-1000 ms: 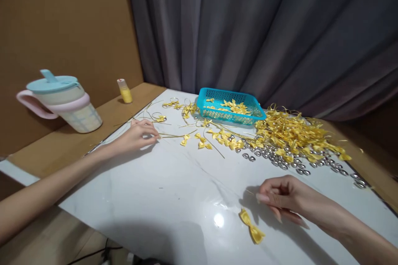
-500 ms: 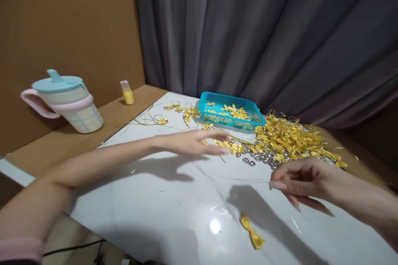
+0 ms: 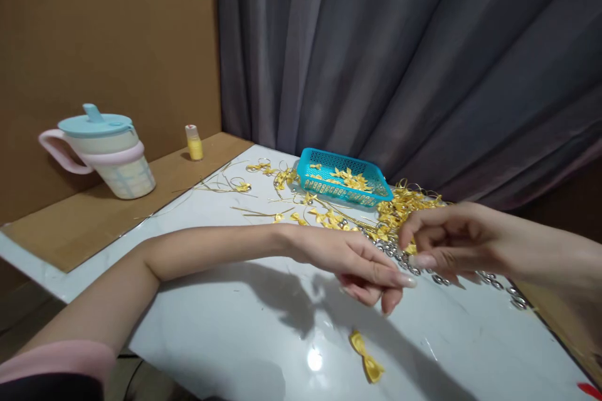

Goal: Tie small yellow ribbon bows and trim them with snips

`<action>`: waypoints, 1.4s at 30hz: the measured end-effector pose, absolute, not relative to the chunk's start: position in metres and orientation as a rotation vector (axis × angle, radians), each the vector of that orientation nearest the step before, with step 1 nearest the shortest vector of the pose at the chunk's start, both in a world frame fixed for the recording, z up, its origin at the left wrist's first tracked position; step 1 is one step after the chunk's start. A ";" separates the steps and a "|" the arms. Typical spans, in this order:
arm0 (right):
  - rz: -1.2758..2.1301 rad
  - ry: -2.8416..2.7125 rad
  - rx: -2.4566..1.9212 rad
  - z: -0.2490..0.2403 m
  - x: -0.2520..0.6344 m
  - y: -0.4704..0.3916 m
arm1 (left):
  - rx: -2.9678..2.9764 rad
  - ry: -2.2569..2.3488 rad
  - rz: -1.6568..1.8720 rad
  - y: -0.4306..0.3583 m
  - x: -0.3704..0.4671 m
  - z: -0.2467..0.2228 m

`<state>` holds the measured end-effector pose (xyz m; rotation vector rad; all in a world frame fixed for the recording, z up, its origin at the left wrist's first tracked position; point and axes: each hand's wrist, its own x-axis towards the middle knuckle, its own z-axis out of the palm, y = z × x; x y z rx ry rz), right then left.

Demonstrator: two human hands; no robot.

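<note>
My left hand [image 3: 369,269] reaches across the table with its fingers curled in and thumb and forefinger pressed together; whatever they pinch is too fine to make out. Just to its right, my right hand [image 3: 446,244] pinches thumb against forefinger. A thin cord showed at those fingertips half a second ago; now it is hard to see. Nearer to me, a single yellow ribbon bow [image 3: 367,357] lies below both hands. Small metal rings [image 3: 439,279] are scattered behind and beneath my right hand, close to a heap of yellow bows [image 3: 407,203] with gold cords.
A turquoise basket [image 3: 343,194] holding several bows stands at the back by the grey curtain [image 3: 357,50]. Loose gold cords [image 3: 261,213] lie left of it. A lidded mug [image 3: 108,156] and a small yellow bottle [image 3: 194,143] stand on the left-hand cardboard.
My left hand has moved right and its fingers have closed, coming next to my right hand. My right hand has risen slightly, and the view has shifted a little.
</note>
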<state>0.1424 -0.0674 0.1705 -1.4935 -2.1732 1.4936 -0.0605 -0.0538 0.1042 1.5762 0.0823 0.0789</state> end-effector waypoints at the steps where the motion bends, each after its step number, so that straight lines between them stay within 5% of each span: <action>1: 1.483 -2.132 -1.461 0.172 0.141 -0.063 | 1.543 0.067 0.084 -0.052 -0.060 0.107; 11: 1.544 -1.415 -1.064 0.141 0.127 -0.015 | 1.254 0.062 0.668 -0.025 -0.041 0.134; 18: 1.762 -1.249 -0.808 0.114 0.105 -0.033 | 1.443 0.148 1.021 -0.001 -0.032 0.148; 27: 1.621 -1.304 -0.666 0.104 0.099 -0.059 | 1.350 0.288 1.286 0.020 -0.054 0.151; 42: 1.995 -1.394 -1.064 0.071 0.127 -0.089 | 0.857 0.880 1.113 -0.016 -0.133 0.080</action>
